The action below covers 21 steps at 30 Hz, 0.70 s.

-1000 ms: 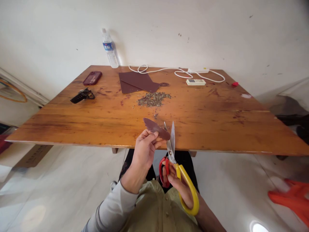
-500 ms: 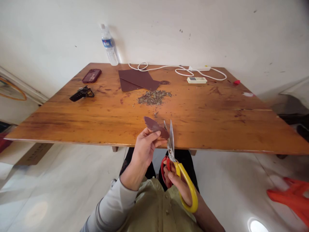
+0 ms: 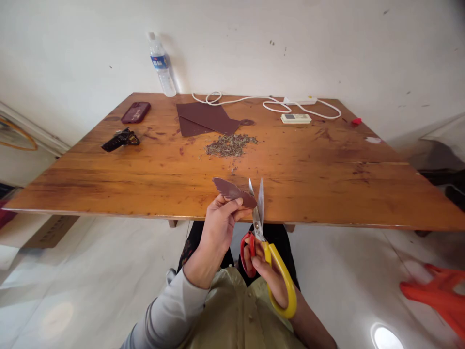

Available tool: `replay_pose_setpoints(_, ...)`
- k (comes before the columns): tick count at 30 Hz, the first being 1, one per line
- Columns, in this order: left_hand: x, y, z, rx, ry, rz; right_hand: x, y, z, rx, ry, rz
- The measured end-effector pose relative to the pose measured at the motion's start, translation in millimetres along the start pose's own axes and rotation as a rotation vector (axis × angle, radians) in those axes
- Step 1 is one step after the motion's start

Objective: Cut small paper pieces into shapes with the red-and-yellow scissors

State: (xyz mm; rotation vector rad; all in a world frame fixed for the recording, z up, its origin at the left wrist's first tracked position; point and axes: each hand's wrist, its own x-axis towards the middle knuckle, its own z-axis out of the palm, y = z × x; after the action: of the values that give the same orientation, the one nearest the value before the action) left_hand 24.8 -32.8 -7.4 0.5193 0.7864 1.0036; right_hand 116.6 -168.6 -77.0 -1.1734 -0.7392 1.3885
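Maroon toothed piece [image 3: 231,188] in left hand [image 3: 219,220], beside scissors [image 3: 257,227].

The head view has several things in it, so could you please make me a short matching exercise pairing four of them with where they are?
Things:
1. Scissors
2. Toothed brown piece
3. Plastic bottle
4. Heap of scraps

Places:
A. Standing at the back edge of the table
B. In the left hand
C. On the tabletop, just in front of the brown sheets
D. In the right hand, blades apart

Pairs: 1-D, 2-B, 3-A, 4-C
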Motion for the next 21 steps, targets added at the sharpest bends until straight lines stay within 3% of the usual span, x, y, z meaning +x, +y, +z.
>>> replay_pose_setpoints(21, 3.2, -1.5, -1.5, -0.021, 0.028, -0.017, 3.7, 3.4, 7.1, 0.098, -0.011, 0.115)
